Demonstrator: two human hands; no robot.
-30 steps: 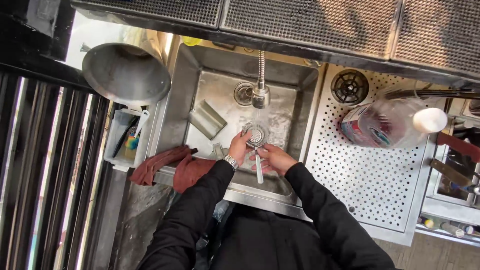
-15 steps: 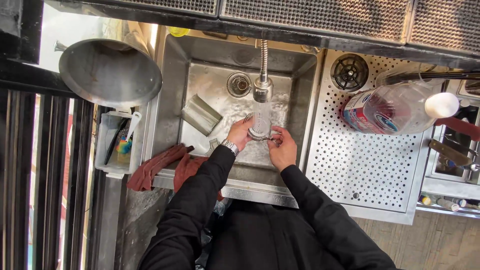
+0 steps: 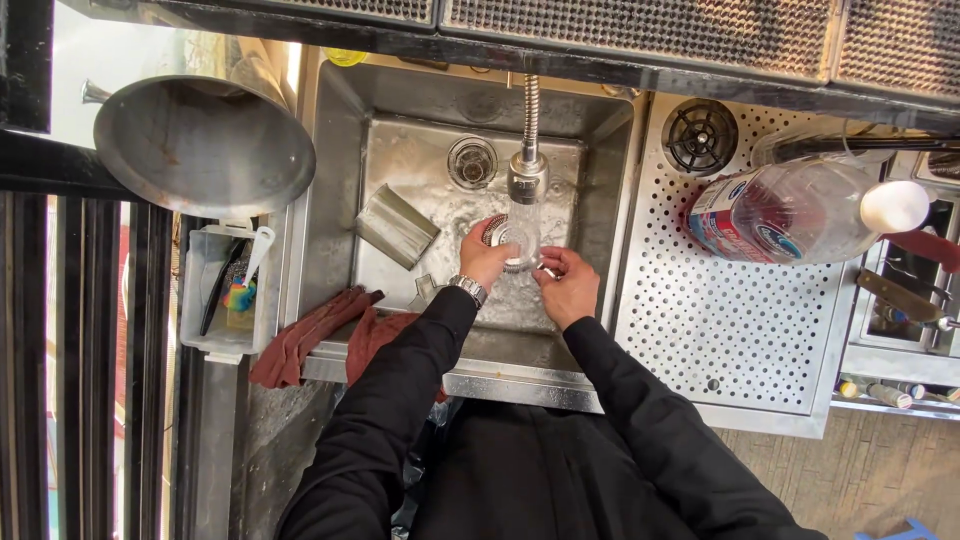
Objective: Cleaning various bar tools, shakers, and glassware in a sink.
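Both my hands are in a steel sink [image 3: 600, 150], under the spray head of a flexible faucet [image 3: 527, 180]. Water runs down onto a small round metal strainer [image 3: 497, 231]. My left hand [image 3: 484, 260], with a wristwatch, grips the strainer's round rim from the left. My right hand [image 3: 568, 287] is closed on its thin metal handle end just to the right. Part of the strainer is hidden behind the water stream and my fingers.
A metal cup [image 3: 397, 227] lies on its side in the sink, left of my hands, near the drain [image 3: 472, 162]. Red cloths [image 3: 310, 335] hang over the front left rim. A perforated drainboard [image 3: 720, 320] with a clear plastic bottle [image 3: 790, 215] is on the right. A large metal bowl [image 3: 205, 145] sits at the left.
My hands have lifted the strainer from low in the sink to directly under the faucet head, and water now runs over it. The view has shifted slightly.
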